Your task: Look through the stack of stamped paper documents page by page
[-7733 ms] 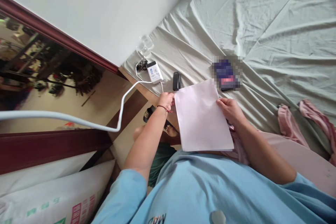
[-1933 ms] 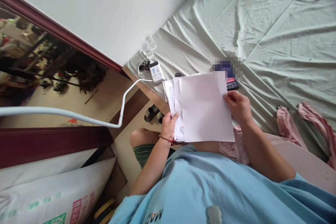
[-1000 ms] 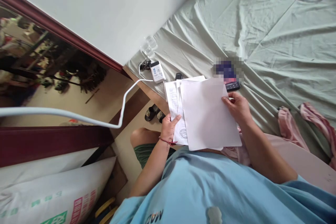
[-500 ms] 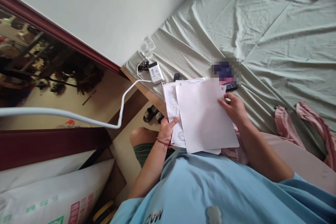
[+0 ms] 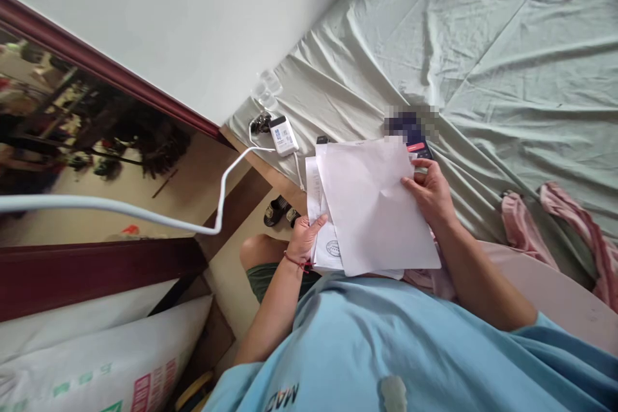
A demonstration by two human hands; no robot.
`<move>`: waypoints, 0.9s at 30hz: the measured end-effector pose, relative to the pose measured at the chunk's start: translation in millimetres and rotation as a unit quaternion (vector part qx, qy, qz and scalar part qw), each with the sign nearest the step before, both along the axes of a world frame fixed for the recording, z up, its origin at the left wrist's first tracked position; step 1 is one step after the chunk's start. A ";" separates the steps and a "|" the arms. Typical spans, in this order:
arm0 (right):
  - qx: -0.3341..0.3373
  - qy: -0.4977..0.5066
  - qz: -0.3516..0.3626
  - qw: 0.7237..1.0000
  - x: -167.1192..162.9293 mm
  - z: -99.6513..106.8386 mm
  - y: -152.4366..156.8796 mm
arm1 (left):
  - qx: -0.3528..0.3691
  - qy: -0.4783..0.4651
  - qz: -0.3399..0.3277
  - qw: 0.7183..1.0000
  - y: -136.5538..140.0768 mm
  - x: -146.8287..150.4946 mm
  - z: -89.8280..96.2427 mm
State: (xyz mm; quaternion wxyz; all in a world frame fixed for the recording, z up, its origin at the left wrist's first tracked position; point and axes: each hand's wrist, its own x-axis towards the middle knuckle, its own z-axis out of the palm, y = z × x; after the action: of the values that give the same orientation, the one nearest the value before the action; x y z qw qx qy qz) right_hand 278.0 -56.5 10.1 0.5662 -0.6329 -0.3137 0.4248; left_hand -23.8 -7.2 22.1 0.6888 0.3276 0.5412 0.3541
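Note:
Over my lap is a small stack of paper sheets. My left hand [image 5: 305,238] grips the left edge of the printed papers [image 5: 331,232], thumb on top, beside a round stamp mark. Lying askew over them is a blank white sheet [image 5: 381,212], slightly creased near its right side. My right hand [image 5: 430,192] pinches that sheet's upper right edge between thumb and fingers. I cannot tell whether it also grips the papers beneath. Just beyond the sheets lies a phone [image 5: 418,145], partly blurred out. A small black object [image 5: 322,140] shows at the papers' top edge.
A white device with a cable [image 5: 284,135] lies at the corner of the bed [image 5: 483,45], near keys [image 5: 261,122] and clear plastic containers [image 5: 267,89]. Pink cloth straps [image 5: 526,228] lie at right. A white sack [image 5: 120,360] stands lower left. Slippers [image 5: 277,211] are on the floor.
The blank sheet has shifted slightly and now shows a crease near my right hand. The papers under it have moved a little with my hands, and the view has shifted slightly.

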 end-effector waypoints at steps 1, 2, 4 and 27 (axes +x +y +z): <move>0.002 0.036 -0.013 0.999 0.1 1.0 0.1 | 0.002 0.000 -0.001 1.000 0.2 0.0 0.3; 0.003 0.060 -0.027 0.998 0.0 2.4 0.3 | 0.004 0.000 -0.003 1.000 0.3 0.0 0.5; 0.004 0.098 -0.030 0.995 -1.2 5.5 0.6 | 0.009 0.003 -0.015 1.000 0.6 -0.3 0.5; -0.016 0.230 0.076 0.970 -2.6 20.7 -1.6 | 0.070 0.022 -0.065 0.995 -4.6 -3.8 -1.4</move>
State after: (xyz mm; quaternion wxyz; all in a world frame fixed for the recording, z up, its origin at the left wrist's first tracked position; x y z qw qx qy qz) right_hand 275.4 -58.2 30.8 0.5793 -0.5011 -0.2151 0.6058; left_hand -27.7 -11.8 20.7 0.6740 0.4167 0.5075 0.3384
